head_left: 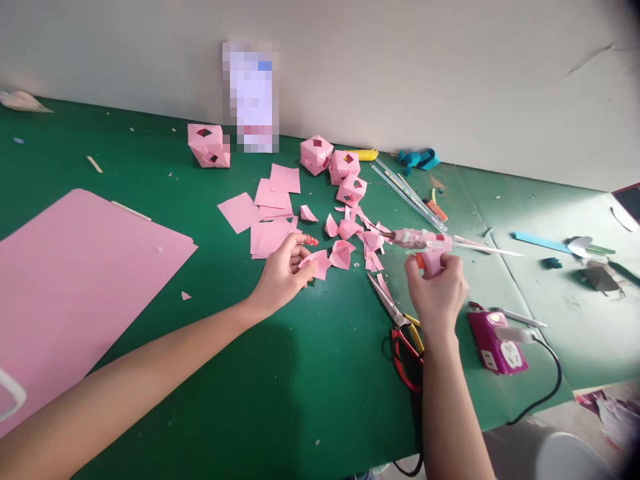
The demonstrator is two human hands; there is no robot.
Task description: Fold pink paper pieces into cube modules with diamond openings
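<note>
In my left hand (pixel 289 268) a small piece of pink paper (pixel 320 263) is pinched between thumb and fingers. My right hand (pixel 437 288) grips a pink hot glue gun (pixel 423 241), its nozzle pointing left above the paper scraps. Between the hands lie curled pink paper pieces (pixel 343 254) and cut strips (pixel 373 257). Flat pink paper squares (pixel 273 238) spread beyond my left hand. Scissors (pixel 397 320) with red and yellow handles lie open beside my right wrist.
Folded pink paper shapes with holes (pixel 316 155) stand near the wall, below a blurred upright screen (pixel 253 100). A large pink sheet (pixel 95 267) covers the left side. At right sits a purple power socket block (pixel 493 341) with a plugged-in cord. Clear glue sticks (pixel 407 193) lie behind.
</note>
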